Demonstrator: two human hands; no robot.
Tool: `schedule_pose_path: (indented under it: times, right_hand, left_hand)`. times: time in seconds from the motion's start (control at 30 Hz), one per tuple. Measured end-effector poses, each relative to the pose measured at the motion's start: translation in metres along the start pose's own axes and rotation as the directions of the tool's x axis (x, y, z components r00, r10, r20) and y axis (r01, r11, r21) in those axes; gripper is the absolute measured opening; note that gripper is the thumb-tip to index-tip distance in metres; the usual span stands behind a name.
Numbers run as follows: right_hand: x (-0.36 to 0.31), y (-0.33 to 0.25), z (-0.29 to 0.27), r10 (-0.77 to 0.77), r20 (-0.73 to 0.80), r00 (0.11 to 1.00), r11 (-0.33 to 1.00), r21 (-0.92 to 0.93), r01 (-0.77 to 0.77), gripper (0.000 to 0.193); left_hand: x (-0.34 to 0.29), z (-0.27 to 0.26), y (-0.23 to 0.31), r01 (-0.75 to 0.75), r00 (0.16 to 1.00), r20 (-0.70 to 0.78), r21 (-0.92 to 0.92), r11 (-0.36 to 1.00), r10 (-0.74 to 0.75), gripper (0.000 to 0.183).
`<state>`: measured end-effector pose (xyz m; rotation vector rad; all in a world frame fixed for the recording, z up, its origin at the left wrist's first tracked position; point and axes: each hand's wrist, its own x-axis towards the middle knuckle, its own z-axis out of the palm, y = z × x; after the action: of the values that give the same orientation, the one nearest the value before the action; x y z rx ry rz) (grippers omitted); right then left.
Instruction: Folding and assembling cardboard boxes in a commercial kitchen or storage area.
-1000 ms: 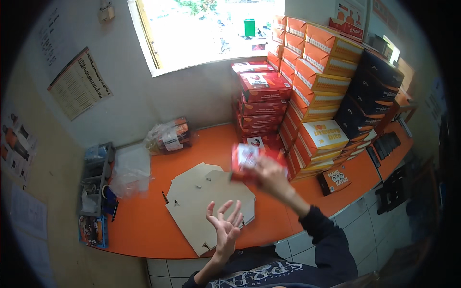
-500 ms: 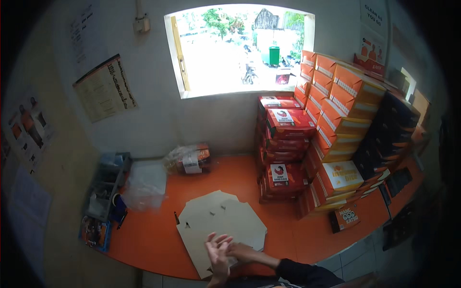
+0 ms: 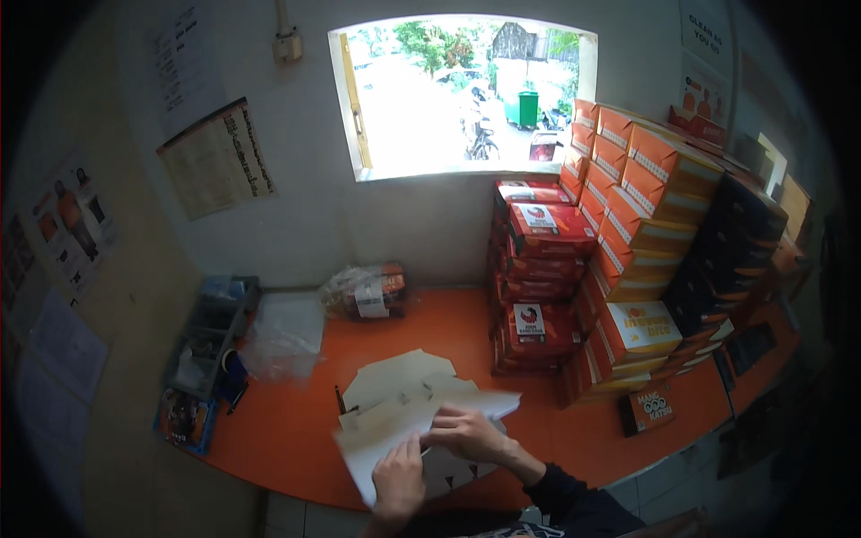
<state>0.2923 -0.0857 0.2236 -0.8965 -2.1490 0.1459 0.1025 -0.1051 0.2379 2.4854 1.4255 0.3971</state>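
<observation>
Off-white cardboard box blanks (image 3: 399, 372) lie flat on the orange table (image 3: 269, 448). Above them tilts a raised cardboard blank (image 3: 366, 448), its pale side showing and its right corner standing up. My left hand (image 3: 399, 475) is closed on the near part of this raised blank, fingers pointing away from me. Just to its right, my right hand (image 3: 466, 435) grips the same blank with bent fingers, palm down. The two hands nearly meet at the blank's middle. My fingertips are partly hidden behind the card.
Red boxes (image 3: 547, 229) and orange boxes (image 3: 655, 193) are stacked high at right, beside dark boxes (image 3: 731, 242). One small box (image 3: 647, 408) lies near the right edge. At left are a grey organiser (image 3: 202, 345) and clear plastic bags (image 3: 282, 336); a plastic-wrapped pack (image 3: 368, 291) sits behind.
My hands were empty above the flat blanks, the left with palm turned up. Now both grip a blank raised at an angle. The view has shifted slightly.
</observation>
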Motion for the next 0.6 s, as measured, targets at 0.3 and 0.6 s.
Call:
schedule_pose_path:
  times: [0.3, 0.6]
  right_hand:
    - [-0.012, -0.048, -0.062, 0.236, -0.146, 0.961, 0.929, 0.322, -0.179, 0.049]
    - [0.011, -0.080, -0.110, 0.124, 0.095, 0.988, 0.989, 0.069, -0.131, 0.019]
  left_hand:
    - [-0.014, -0.057, 0.002, -0.006, 0.813, 0.479, -0.561, 0.828, 0.331, 0.037]
    - [-0.005, -0.065, 0.014, 0.245, 0.786, 0.446, -0.861, 0.446, 0.428, 0.020]
